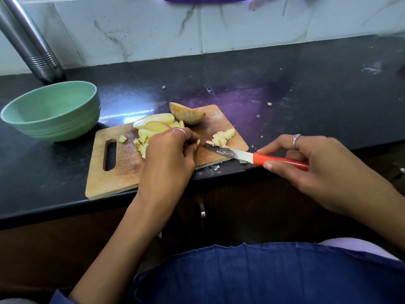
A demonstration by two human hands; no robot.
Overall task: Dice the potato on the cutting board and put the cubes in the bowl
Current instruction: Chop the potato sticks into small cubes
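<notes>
Dicing looks about half done: cubes point(222, 137) lie on the cutting board point(122, 170), slices and an uncut potato half point(188, 115) wait at its twelve o'clock, and the bowl point(50, 110) at ten o'clock holds nothing. The left hand point(168, 154) curls over small pieces; the right hand point(311, 159) grips the knife point(241, 155).

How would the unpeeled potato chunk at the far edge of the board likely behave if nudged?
The potato chunk shows a rounded skin side, so it would probably rock or roll rather than slide. It looks solid, likely stiff and fairly heavy for its size. Any cut face may be slippery.
</notes>
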